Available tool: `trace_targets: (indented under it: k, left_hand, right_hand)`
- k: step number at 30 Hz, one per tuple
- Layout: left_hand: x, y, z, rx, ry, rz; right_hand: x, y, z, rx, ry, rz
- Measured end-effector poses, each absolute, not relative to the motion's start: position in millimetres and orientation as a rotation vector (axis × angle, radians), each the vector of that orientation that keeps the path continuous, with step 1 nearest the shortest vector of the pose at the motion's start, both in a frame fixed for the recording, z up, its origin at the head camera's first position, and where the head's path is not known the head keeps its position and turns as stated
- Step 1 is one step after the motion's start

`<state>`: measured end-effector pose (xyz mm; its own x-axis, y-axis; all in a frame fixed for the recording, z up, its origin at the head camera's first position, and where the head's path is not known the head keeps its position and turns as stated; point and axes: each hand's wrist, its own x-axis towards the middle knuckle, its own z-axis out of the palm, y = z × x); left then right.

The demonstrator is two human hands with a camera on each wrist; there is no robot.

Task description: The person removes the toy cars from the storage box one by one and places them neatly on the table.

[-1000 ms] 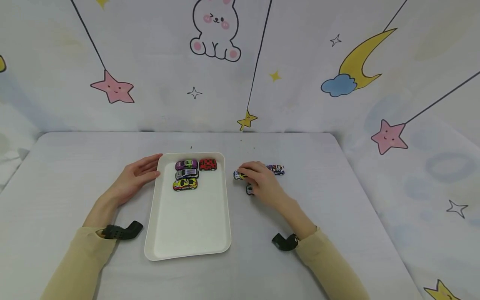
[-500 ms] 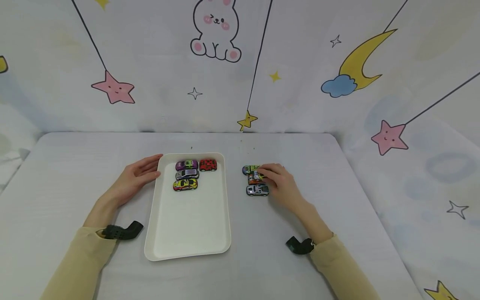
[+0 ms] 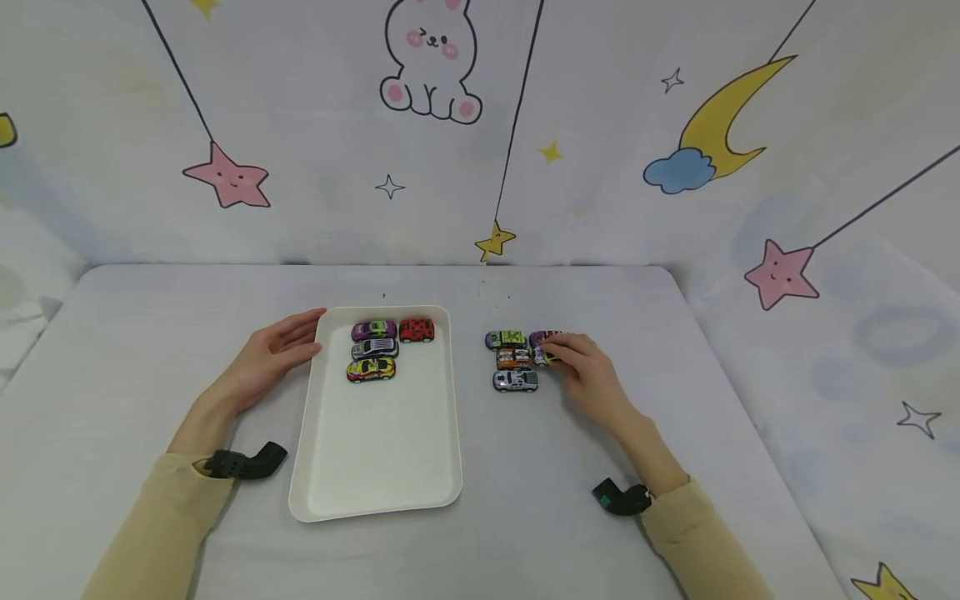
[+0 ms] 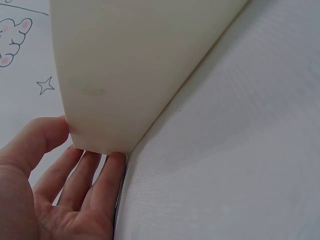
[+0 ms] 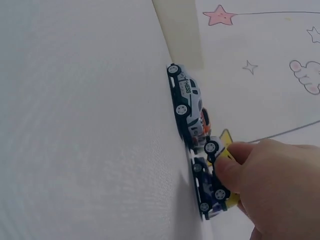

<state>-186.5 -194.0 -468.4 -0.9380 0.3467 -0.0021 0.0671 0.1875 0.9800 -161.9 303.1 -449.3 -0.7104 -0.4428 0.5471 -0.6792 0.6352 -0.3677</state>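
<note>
My left hand [image 3: 276,354] lies against the left side of a white tray [image 3: 375,450]. In the left wrist view its loosely bent fingers and thumb touch the tray's corner. Between thumb and fingers, my right hand [image 3: 592,379] pinches a white and yellow toy car [image 3: 540,357], seen partly covered by the thumb in the right wrist view. Close around it are an orange toy car [image 3: 514,358], a purple toy car [image 3: 546,337] partly hidden by the hand, a green toy car [image 3: 506,339] and a silver toy car [image 3: 515,381].
Inside the tray's far end stand a purple-green car [image 3: 373,330], a red car [image 3: 416,330], a silver striped car [image 3: 374,348] and a yellow-red car [image 3: 371,369]. A white cloth [image 3: 547,517] covers the table; a patterned curtain [image 3: 322,183] hangs behind.
Carrying the white and yellow car, my right hand has moved right, from the cluster's left side past the orange car, uncovering the green, orange and silver cars. My left hand stays put.
</note>
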Motion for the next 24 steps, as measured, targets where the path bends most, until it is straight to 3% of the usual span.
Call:
trace_targets:
  k: [24]
  left_hand:
    - [-185.9,-193.1,-466.7,0.378,2.244,1.823]
  right_hand:
    - [-165.9,312.7,-470.9,0.927,-2.417,0.838]
